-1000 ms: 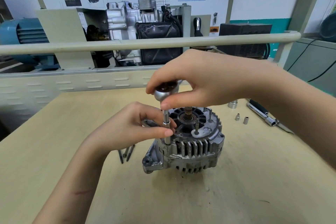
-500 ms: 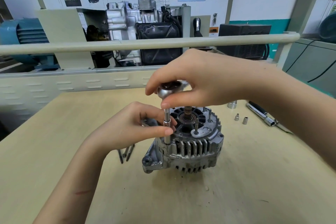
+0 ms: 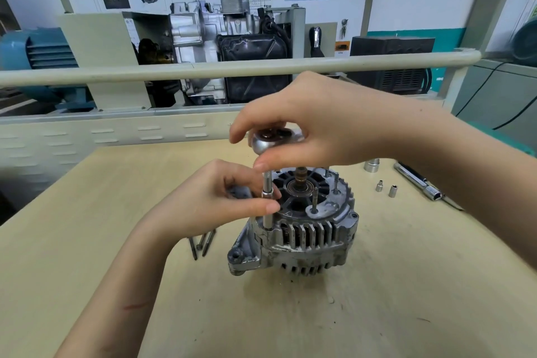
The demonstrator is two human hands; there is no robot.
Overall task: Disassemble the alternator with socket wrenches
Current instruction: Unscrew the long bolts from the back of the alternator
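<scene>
The grey finned alternator stands on the wooden table, shaft end up. A socket wrench stands upright on its left rim, the thin extension and socket reaching down to a bolt. My right hand grips the round ratchet head from above between thumb and fingers. My left hand pinches the extension just above the housing. Several studs stick up from the alternator's top.
Three long bolts lie left of the alternator. To its right lie two small sockets, a larger socket and a second wrench handle. A beige rail and an engine display stand behind the table.
The ratchet head has shifted very slightly in my right hand; both hands keep their hold on the wrench and the alternator has not moved.
</scene>
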